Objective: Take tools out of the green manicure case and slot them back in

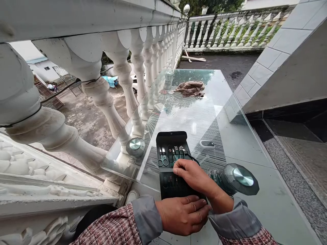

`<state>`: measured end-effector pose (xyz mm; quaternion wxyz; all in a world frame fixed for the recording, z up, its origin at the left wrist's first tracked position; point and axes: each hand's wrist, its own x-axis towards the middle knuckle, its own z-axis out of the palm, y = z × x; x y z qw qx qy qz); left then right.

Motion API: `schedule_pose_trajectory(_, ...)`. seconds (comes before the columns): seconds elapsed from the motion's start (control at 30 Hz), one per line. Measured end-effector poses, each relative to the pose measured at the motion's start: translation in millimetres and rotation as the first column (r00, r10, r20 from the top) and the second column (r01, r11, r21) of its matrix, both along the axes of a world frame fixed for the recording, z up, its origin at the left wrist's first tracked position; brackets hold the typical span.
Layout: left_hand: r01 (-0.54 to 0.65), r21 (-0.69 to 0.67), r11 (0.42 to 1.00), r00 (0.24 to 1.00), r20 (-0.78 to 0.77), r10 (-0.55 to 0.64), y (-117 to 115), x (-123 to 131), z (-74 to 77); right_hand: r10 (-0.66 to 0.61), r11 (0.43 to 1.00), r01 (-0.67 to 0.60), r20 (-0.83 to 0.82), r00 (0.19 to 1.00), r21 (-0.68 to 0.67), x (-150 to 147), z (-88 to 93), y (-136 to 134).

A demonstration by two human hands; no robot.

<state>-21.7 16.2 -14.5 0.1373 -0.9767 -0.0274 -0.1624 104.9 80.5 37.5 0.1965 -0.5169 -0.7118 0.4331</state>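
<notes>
A black manicure case [171, 136] lies unfolded on a glass table. Small green-handled scissors [162, 161], nail clippers [181, 149] and other small tools sit in its upper row. Slim tools [170, 181] show in the lower row. My right hand [192, 174] is closed over the right side of the case, thumb and fingers together by the clippers; whatever is inside the grip is hidden. Stretched over the near end of the case, my left hand [184, 215] lies flat with extended fingers. It hides part of that end.
The glass tabletop [166, 126] carries a crumpled brown cloth [190, 89] toward its far end. A small grey-and-white oval object [207, 144] is right of the case. Round table-leg caps [240, 178] show at both sides. A white balustrade [122, 75] runs along the left.
</notes>
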Motion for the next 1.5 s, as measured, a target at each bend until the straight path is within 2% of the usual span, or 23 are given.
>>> schedule_pose_trajectory(0.1,0.008,-0.014,1.0,0.999,-0.033,-0.009,1.6,-0.4,4.9,-0.081,0.997,0.082,-0.068,0.994,0.01,4.3,3.8,4.6)
schedule_pose_trajectory(0.2,0.014,-0.03,0.999,0.999,-0.03,-0.015,3.3,-0.5,9.4,-0.204,0.979,0.201,-0.189,0.96,-0.038,17.5,12.1,10.2)
schedule_pose_trajectory(0.3,0.021,-0.047,0.999,1.0,-0.017,-0.022,4.3,-0.2,11.3,-0.346,0.938,0.335,-0.301,0.889,-0.089,41.9,21.1,13.9)
schedule_pose_trajectory(0.37,0.023,-0.051,0.998,1.0,-0.019,-0.024,4.4,0.0,11.1,-0.386,0.921,0.379,-0.325,0.863,-0.085,62.3,24.4,13.0)
schedule_pose_trajectory(0.5,0.005,-0.043,0.999,1.0,-0.017,-0.006,3.7,0.8,9.8,-0.337,0.939,0.308,-0.222,0.915,-0.155,98.5,20.4,3.4)
schedule_pose_trajectory(0.67,0.003,-0.028,1.0,1.0,-0.01,-0.004,3.1,1.8,10.3,-0.295,0.938,0.271,-0.087,0.952,-0.216,118.7,1.4,-5.4)
schedule_pose_trajectory(0.73,-0.001,-0.019,1.0,1.0,-0.021,0.001,2.9,2.1,10.5,-0.296,0.94,0.288,-0.02,0.955,-0.183,122.2,-5.2,-4.1)
schedule_pose_trajectory(0.8,-0.001,-0.01,1.0,1.0,-0.03,0.001,2.7,2.4,10.2,-0.306,0.947,0.311,0.063,0.95,-0.085,123.3,-8.0,-1.6)
schedule_pose_trajectory(0.9,0.002,-0.007,1.0,1.0,-0.027,-0.003,2.7,2.9,9.0,-0.376,0.926,0.359,0.174,0.91,0.121,114.3,-4.1,0.0)
schedule_pose_trajectory(0.97,0.009,-0.014,1.0,1.0,-0.026,-0.01,3.1,3.2,8.2,-0.392,0.911,0.359,0.156,0.906,0.205,98.0,1.4,-2.4)
schedule_pose_trajectory(1.0,0.015,-0.019,1.0,1.0,-0.025,-0.015,3.3,3.3,7.9,-0.357,0.919,0.325,0.12,0.926,0.222,86.9,3.9,-4.6)
schedule_pose_trajectory(1.1,0.022,-0.027,0.999,0.999,-0.027,-0.023,4.3,3.4,8.0,-0.126,0.984,0.119,0.046,0.991,0.136,49.7,7.0,-12.4)
schedule_pose_trajectory(1.2,0.03,-0.022,0.999,0.999,-0.032,-0.031,5.2,2.8,8.6,0.011,0.995,-0.026,0.143,0.99,0.099,21.1,3.4,-17.1)
schedule_pose_trajectory(1.37,0.039,-0.006,0.999,0.999,-0.028,-0.039,4.3,1.9,6.6,0.057,0.988,-0.101,0.334,0.941,0.118,3.9,-1.6,-16.4)
schedule_pose_trajectory(1.5,0.022,-0.008,1.0,1.0,-0.011,-0.022,2.1,1.7,4.6,0.031,0.986,-0.081,0.319,0.947,0.145,-3.0,-1.3,-13.3)
